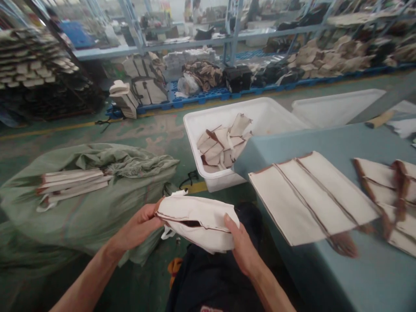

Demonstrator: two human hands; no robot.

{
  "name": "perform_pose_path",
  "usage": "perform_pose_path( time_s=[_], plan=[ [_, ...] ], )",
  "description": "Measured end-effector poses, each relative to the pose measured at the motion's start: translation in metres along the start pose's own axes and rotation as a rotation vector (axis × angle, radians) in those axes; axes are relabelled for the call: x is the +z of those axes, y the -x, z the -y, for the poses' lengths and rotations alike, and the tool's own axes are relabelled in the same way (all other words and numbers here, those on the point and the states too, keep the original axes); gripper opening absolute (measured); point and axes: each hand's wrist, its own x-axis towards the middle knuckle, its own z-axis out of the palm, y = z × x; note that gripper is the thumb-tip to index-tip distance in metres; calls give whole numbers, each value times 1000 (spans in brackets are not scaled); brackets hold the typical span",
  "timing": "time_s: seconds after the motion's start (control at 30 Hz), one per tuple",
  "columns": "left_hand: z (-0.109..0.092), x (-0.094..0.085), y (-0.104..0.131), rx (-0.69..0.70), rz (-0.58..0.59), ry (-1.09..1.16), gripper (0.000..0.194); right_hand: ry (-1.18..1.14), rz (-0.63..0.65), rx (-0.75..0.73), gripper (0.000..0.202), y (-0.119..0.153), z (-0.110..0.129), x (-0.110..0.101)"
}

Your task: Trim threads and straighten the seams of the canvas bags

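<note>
Between my two hands, above my lap, is a cream fabric piece (201, 212) with brown-edged seams and a dark slit along its middle, folded into a bundle. My left hand (141, 227) grips its left end, where some brown trim and white strap ends show. At the right end my right hand (238, 238) holds it, thumb on top and the other fingers hidden beneath. On the table to my right lies a flat cream fabric panel (302, 195) with brown seams. Farther right are more cream pieces with brown trim (386, 190), partly out of view.
A green sack (74, 221) bulges at the left with a stack of folded cream pieces (76, 184) on it. Ahead stands a white bin (211, 182) with loose cream pieces inside, against the blue-grey table (367, 281). Blue pallets (182, 102) loaded with bags line the back.
</note>
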Motion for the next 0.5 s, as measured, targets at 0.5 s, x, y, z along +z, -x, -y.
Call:
perform_pose_path(
  time_s=[0.5],
  plan=[
    [19,29,0,-54,-6,-9,38,-109,-126,81,70,13,-9,6]
  ],
)
